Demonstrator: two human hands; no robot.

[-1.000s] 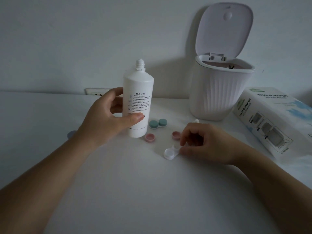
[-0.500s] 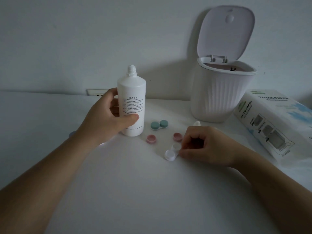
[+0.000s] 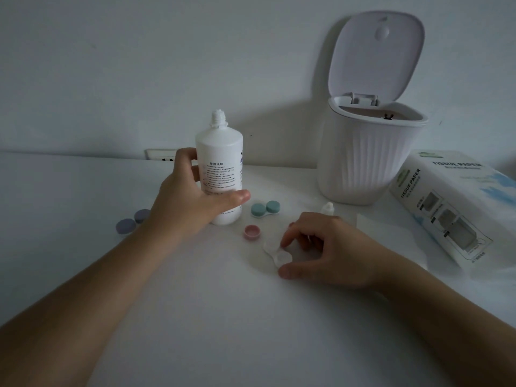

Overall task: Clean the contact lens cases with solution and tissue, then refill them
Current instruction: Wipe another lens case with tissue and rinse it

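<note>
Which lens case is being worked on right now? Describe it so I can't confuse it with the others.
Start at the ribbed white bin and come forward to the right hand. Its fingertips pinch the clear case, which lies flat with both wells uncapped. The green case and purple case are coloured and capped.
</note>
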